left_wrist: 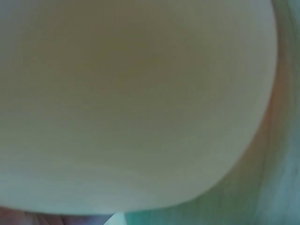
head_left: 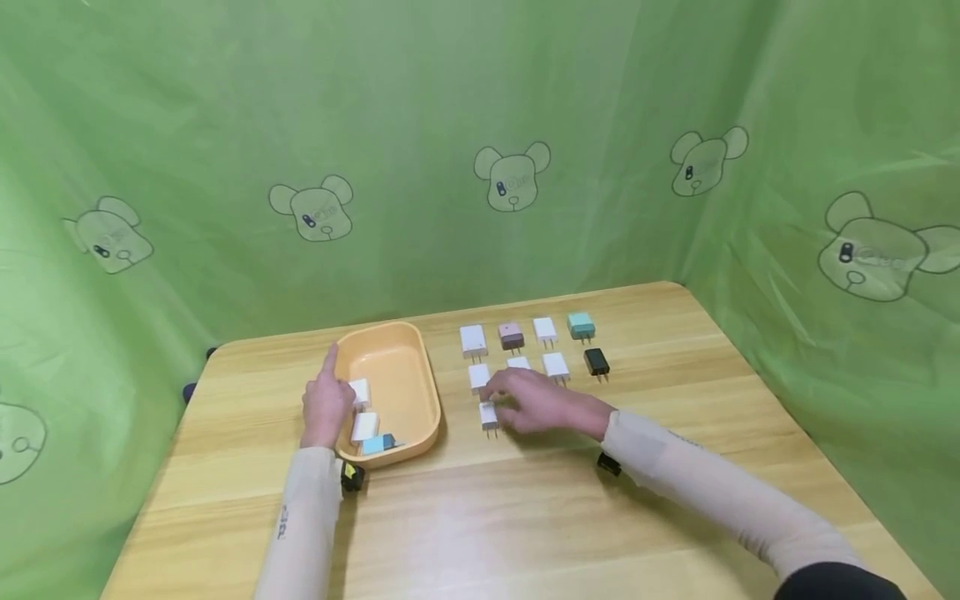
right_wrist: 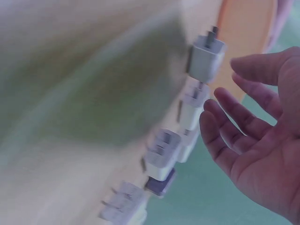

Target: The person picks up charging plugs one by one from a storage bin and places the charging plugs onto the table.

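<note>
An orange tray (head_left: 433, 392) stands on the table, holding two white plug adapters (head_left: 365, 427) and a blue one (head_left: 375, 445). My left hand (head_left: 327, 408) grips its left rim, index finger stretched along the edge. The left wrist view is mostly filled by the tray's pale, blurred wall (left_wrist: 140, 117). Over the loose adapters, my right hand (head_left: 534, 400) has its thumb and fingers spread around the nearest white adapter (head_left: 489, 415). In the right wrist view the relaxed fingers (right_wrist: 239, 117) show a gap to that adapter (right_wrist: 206, 58), prongs facing the camera.
Behind the right hand, adapters lie in rows: white (head_left: 472, 340), pink-purple (head_left: 512, 335), another white (head_left: 545, 330) and teal (head_left: 581, 325) at the back, with a black adapter (head_left: 596, 362) in front at right. Green curtains (head_left: 420, 242) hang around the wooden table (head_left: 480, 525).
</note>
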